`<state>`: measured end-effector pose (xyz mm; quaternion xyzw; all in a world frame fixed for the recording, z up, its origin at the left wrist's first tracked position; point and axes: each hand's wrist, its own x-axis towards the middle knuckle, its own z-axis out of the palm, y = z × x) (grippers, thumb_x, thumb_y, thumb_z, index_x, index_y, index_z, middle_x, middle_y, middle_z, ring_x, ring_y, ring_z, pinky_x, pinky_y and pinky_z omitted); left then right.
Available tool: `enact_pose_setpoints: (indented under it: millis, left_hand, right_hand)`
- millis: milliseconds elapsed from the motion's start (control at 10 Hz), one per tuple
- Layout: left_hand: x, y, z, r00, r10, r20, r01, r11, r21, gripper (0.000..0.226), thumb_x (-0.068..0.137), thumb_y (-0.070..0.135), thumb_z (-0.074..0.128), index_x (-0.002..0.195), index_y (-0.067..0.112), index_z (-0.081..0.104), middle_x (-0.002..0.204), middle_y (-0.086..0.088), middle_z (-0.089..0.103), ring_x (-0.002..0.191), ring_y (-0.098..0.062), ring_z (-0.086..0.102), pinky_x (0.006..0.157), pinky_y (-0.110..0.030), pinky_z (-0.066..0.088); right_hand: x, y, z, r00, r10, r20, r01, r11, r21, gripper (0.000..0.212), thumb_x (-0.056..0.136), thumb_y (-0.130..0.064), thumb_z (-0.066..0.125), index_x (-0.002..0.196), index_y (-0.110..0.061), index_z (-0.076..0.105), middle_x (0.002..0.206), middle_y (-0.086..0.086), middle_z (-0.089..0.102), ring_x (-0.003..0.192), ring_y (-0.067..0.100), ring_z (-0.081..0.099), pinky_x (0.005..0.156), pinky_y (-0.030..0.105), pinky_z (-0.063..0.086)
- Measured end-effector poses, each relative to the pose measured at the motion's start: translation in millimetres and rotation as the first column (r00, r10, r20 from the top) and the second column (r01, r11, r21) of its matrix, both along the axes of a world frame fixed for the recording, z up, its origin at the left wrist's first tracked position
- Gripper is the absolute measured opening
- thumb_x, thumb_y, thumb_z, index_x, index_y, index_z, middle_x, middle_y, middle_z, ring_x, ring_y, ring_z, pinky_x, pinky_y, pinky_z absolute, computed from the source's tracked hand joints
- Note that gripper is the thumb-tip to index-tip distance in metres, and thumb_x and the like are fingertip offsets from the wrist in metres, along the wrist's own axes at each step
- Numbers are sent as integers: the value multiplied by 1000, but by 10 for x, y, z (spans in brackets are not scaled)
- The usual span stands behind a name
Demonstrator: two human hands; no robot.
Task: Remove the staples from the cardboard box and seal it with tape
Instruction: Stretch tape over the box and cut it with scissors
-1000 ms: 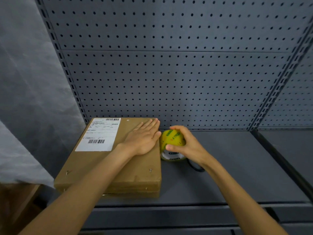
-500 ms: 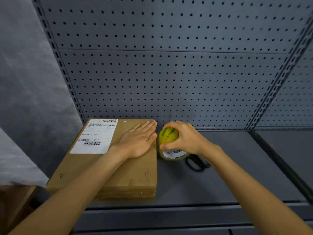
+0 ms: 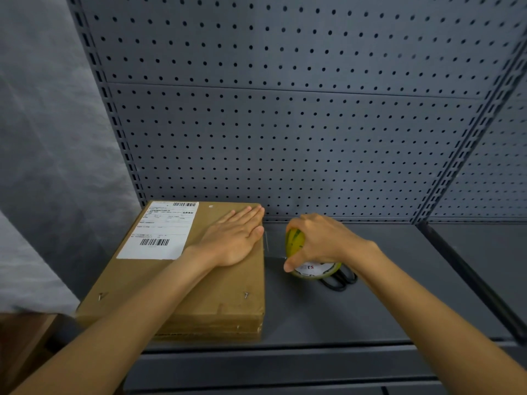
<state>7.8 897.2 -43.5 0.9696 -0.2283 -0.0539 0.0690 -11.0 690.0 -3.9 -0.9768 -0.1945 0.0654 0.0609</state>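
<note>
A flat brown cardboard box (image 3: pixel 199 295) with a white shipping label (image 3: pixel 162 232) lies on the left of the grey shelf (image 3: pixel 399 295). Staples stick out of its top near the front left (image 3: pixel 100 296), front right (image 3: pixel 246 295) and back (image 3: pixel 211 206). My left hand (image 3: pixel 236 238) lies flat, fingers straight, on the box's right side. My right hand (image 3: pixel 322 240) grips a yellow-green roll of tape (image 3: pixel 295 243), which stands on the shelf just right of the box. A clear strip of tape seems to stretch from the roll to the box's right edge.
Black scissors (image 3: pixel 339 280) lie on the shelf under and behind the tape roll, partly hidden by my right wrist. A grey pegboard wall (image 3: pixel 285 124) rises directly behind. A divider (image 3: pixel 470 280) bounds the shelf on the right. A wooden surface (image 3: pixel 20 343) sits lower left.
My right hand has moved the tape roll a little to the right, away from the box's edge, uncovering the scissors. My left hand stays flat on the box.
</note>
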Motion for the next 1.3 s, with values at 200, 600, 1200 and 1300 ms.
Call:
enact_pose_setpoints:
  millis: [200,600,1200,1300]
  left_hand:
    - [-31,178,21,999,43,2,-43,999,-3,52,102,42,4,150,26,-9,157,14,-11,143,1,-11,119,-27,-6]
    - [-66,237,36,999,53,-3,-53,999,-9,52,102,42,4,150,26,-7,157,15,-10,143,1,-11,119,-27,-6]
    - [-52,238,35,998,56,-10,-57,998,-35,54,101,45,8,151,27,-3,158,14,-6,144,-1,-7,120,-29,-3]
    - [-62,223,76,997,73,9,-72,994,-84,57,101,48,16,152,27,5,159,12,3,145,-4,1,120,-30,2]
  right_hand:
    - [-5,-19,-140,987,-29,-156,79,943,324,74,63,-51,83,123,-26,47,114,-8,51,103,11,50,77,25,45]
    - [1,75,-136,996,-61,-69,76,965,252,63,59,-53,82,108,-23,57,103,-7,58,95,16,55,78,40,53]
    - [11,159,-118,993,-80,-84,77,996,-42,77,60,-56,81,121,-18,53,119,-3,53,111,21,48,84,36,46]
    - [8,111,-139,984,-75,-162,93,990,104,92,62,-55,82,136,-18,44,132,-2,45,126,20,38,101,35,39]
